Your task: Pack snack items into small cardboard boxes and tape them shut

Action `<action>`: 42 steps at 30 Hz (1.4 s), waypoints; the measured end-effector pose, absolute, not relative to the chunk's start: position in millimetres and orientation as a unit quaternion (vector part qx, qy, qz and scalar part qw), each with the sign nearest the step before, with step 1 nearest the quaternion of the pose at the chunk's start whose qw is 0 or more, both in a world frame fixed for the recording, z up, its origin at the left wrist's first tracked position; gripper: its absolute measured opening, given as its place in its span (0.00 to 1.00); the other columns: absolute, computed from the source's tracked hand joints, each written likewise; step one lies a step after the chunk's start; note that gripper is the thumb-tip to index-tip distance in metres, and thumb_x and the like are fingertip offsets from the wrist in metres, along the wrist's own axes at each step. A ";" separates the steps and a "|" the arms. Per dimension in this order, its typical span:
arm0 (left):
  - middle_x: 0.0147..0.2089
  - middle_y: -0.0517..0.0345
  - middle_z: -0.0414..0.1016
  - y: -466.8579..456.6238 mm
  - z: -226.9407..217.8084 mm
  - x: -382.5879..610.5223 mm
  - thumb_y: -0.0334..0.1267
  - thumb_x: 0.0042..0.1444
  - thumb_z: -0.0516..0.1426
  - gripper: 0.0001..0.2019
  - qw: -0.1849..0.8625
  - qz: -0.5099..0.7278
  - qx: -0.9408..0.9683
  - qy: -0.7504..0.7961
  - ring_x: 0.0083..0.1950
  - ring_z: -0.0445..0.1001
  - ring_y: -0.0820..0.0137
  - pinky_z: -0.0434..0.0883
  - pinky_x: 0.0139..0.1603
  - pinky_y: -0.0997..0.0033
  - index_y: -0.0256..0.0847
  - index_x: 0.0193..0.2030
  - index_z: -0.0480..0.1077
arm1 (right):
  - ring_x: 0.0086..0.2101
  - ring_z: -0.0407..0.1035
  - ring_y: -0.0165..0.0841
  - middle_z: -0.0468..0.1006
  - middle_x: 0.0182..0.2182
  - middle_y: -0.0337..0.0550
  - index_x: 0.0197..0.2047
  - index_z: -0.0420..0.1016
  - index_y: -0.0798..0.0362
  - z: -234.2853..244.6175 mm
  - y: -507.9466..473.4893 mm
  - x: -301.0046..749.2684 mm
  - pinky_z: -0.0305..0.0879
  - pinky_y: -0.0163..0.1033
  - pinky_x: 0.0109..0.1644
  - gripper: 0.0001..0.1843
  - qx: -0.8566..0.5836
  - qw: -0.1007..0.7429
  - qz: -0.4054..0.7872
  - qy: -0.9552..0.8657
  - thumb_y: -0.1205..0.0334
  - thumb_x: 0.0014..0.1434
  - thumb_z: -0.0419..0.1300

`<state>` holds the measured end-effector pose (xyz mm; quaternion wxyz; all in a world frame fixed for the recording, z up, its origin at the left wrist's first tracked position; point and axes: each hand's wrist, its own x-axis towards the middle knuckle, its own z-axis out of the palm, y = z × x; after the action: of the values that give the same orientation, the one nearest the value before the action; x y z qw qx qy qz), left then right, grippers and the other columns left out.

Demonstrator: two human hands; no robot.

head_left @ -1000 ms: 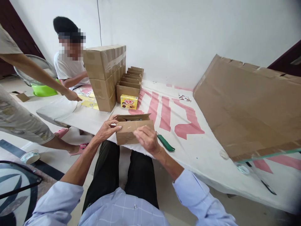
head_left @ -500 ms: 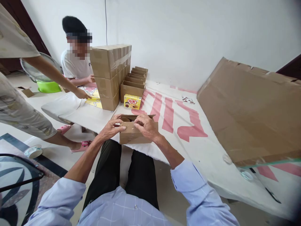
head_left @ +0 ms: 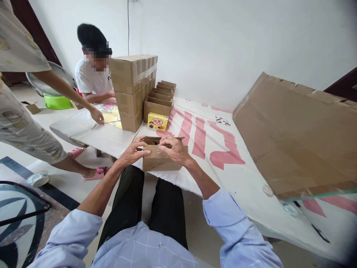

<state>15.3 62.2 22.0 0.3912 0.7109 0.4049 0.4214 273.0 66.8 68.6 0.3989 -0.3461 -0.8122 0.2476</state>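
A small cardboard box sits at the near edge of a cloth-covered counter, directly in front of the seated wearer, a spot probably chosen because both hands reach it easily. Its back flap stands raised, leaving a dark gap at the top. The left hand holds the box's left end, thumb on the front and fingers around the corner, apparently to steady it. The right hand rests over the top, fingertips bunched narrowly at the front edge; whether they pinch anything, I cannot tell. Beyond stands a yellow printed box, just in front of a row of open-topped boxes, lined up perhaps to save room. Left of these, taped boxes are stacked squarely, their flat tops likely making that stable.
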 end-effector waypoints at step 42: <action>0.79 0.45 0.65 59.5 22.4 14.4 0.59 0.58 0.71 0.19 0.399 0.413 0.718 0.393 0.84 0.58 0.43 0.79 0.64 0.50 0.45 0.40 0.82 | 0.34 0.75 0.33 0.84 0.31 0.36 0.33 0.83 0.50 71.5 70.6 265.6 0.66 0.38 0.40 0.05 -0.429 0.358 0.287 -0.778 0.67 0.58 0.66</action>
<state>14.4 59.5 22.4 0.3989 0.7182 0.3929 0.4131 265.6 70.6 71.5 0.3581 -0.4288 -0.7783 0.2867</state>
